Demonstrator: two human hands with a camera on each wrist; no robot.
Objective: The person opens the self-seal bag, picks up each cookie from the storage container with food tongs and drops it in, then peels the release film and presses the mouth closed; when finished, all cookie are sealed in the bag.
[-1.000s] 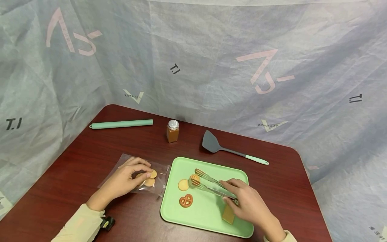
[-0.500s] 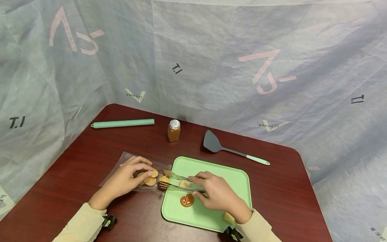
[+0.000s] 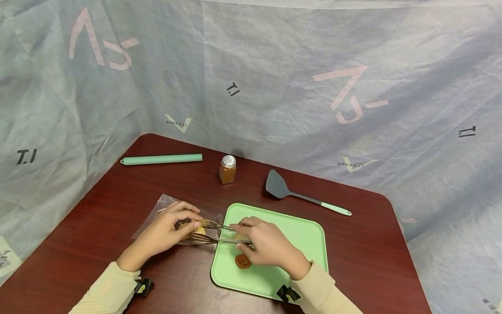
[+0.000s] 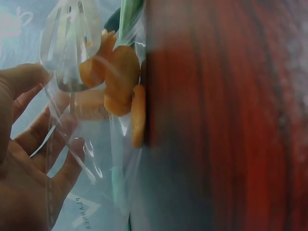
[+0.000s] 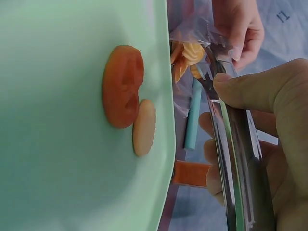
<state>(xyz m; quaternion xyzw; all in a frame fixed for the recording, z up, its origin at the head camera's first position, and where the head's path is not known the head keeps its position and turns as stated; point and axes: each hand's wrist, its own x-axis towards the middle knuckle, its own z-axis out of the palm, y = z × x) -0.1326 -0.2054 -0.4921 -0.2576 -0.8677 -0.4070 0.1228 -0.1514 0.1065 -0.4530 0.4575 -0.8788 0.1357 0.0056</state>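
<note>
My left hand pinches a clear plastic bag near its mouth, left of the green tray. Several round cookies lie inside the bag. My right hand grips metal tongs, whose slotted ends reach over the tray's left rim into the bag, close by the left fingertips. A ridged yellow cookie shows at the tong ends in the right wrist view. On the tray, a brown pretzel-shaped cookie lies beside a round pale cookie, below the right hand.
Along the back of the dark red table lie a mint green rod with an end loop and a grey spatula. A jar of orange-brown powder stands between them. Printed cloth hangs behind the table.
My right hand has moved left, carrying the ridged cookie in the tongs from over the tray to the bag's mouth. The left hand has stayed almost still.
</note>
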